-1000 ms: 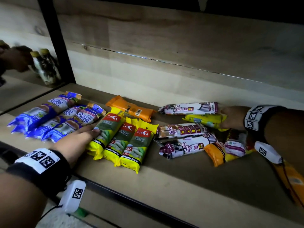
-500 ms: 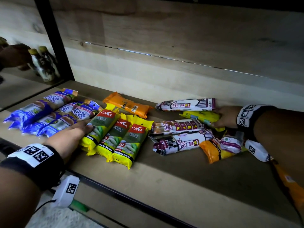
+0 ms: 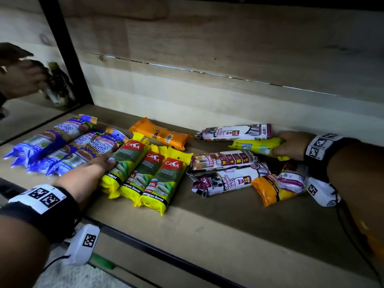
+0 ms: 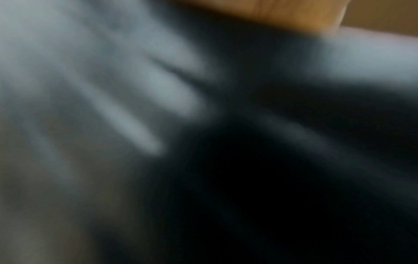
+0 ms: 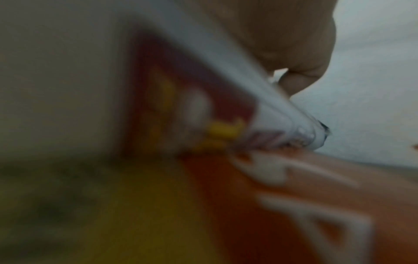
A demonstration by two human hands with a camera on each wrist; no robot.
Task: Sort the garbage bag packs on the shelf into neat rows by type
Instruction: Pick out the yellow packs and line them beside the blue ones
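Several blue Singlet Handle packs [image 3: 62, 148] lie in a row at the shelf's left. Beside them are three yellow CASA packs [image 3: 149, 173], side by side. My left hand [image 3: 93, 169] lies flat with straight fingers against the leftmost CASA pack. An orange pack [image 3: 160, 135] lies behind them. Three white Draw String packs [image 3: 224, 160] sit to the right, unevenly. My right hand [image 3: 291, 145] grips the end of a yellow pack [image 3: 255, 145] between two of them. The left wrist view is a blur. The right wrist view shows curled fingers [image 5: 294, 53] beside blurred packs.
An orange-and-yellow pack [image 3: 270, 190] and a purple-striped pack [image 3: 291, 179] lie under my right wrist. The wooden shelf [image 3: 228, 225] has bare board in front. A black post [image 3: 66, 50] bounds it at the left. Beyond it, another person's hand [image 3: 20, 77] is on bottles [image 3: 58, 86].
Both my hands stay where they were while the view shifts slightly. The other person's hand at far left has moved onto the bottles.
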